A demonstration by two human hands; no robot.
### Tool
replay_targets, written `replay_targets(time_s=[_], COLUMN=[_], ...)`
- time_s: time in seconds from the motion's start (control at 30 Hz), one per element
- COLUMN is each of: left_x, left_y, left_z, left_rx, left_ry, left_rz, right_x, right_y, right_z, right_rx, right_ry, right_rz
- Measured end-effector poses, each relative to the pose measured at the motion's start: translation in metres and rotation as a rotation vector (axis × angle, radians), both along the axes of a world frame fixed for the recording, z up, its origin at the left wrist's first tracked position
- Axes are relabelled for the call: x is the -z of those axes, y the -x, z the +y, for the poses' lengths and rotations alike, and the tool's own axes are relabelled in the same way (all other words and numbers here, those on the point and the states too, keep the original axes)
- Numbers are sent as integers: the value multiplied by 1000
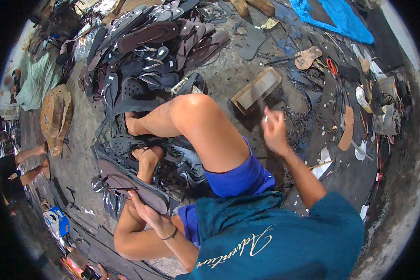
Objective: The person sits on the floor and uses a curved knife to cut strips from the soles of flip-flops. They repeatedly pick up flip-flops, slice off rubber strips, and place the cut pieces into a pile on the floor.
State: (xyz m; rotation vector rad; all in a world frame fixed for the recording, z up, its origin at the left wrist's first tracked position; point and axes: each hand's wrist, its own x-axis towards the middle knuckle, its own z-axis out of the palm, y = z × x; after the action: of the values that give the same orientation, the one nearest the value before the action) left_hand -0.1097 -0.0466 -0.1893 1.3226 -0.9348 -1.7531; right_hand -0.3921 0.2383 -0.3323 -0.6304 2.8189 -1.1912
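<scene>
My left hand point(148, 213) is closed on the edge of a brown flip-flop point(137, 186), which lies tilted beside my bent leg. The flip-flop has a dark strap across its top. Out to the right, my right hand point(275, 130) is raised with its fingers pinched. A small white tip shows at those fingers, and a blurred streak runs up from them; what they hold is not clear. Just beyond this hand sits a worn rectangular box point(257, 90) with a pale, flat inside.
A big heap of dark flip-flops point(149, 39) lies at the far left. Black clogs point(134, 88) are by my feet. A tan sole-shaped piece point(308, 58), a blue sheet point(333, 18) and scraps litter the right side. Another person's legs point(32, 163) show at the left edge.
</scene>
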Motion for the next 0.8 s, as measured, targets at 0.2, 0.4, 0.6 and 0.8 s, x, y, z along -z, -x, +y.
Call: replay_targets(time_s=[0.2, 0.4, 0.6, 0.8], left_x=[-2, 4, -3, 3], left_y=[-2, -4, -2, -18], left_z=[1, 8, 7, -7], left_rx=[24, -31, -75, -165], left_ry=[51, 17, 6, 31], left_rz=[-1, -11, 112, 146], right_x=[33, 39, 20, 47], right_y=[99, -51, 47, 74], right_z=[10, 30, -5, 10], right_rx=[116, -93, 116, 23], right_ry=[-397, -43, 5, -314], right_rz=[141, -138, 42, 238])
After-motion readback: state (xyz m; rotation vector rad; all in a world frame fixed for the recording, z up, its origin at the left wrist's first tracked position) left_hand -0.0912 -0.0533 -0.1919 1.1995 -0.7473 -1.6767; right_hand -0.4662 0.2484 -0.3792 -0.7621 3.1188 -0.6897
